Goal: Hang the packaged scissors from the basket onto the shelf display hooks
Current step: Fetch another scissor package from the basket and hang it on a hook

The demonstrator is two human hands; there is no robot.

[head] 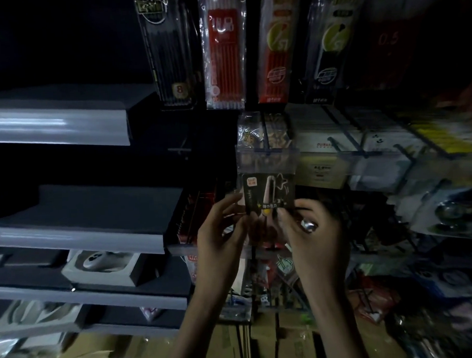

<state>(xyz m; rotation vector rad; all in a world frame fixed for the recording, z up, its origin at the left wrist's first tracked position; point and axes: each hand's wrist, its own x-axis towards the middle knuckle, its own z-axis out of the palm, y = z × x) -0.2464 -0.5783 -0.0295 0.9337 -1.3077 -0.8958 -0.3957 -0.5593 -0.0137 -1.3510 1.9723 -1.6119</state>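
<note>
Grip comes from both sides: the left hand (218, 233) pinches the lower left edge of the packaged scissors (268, 191), thumb and fingertips closing on the card. The right hand (312, 229), a ring (308, 225) on one finger, curls in on the lower right corner. Holding it low and by both edges keeps the pack flat and upright. It also leaves the clear header strip (266, 161) at the top free, which is the part that has to meet a hook.

The pack is raised in front of the shelving, facing the person, at the level of a row of wire hooks (344, 143) that carry boxed goods to the right. A thin dark line crosses the header. It may be a hook or its price bar, but the light is too poor to say whether the pack already hangs on it. Just behind and above sits another clear packet (254, 129).

Higher up hang pen packs (223, 49) in a row. To the left run grey shelves (69, 234), with a bare T-shaped hook (180, 150) between them and the pack. Cardboard boxes (263, 345) lie on the floor below. The basket is not in view.

My judgement is that the header's hole is being lined up with a hook, and two hands help steady it for that.
</note>
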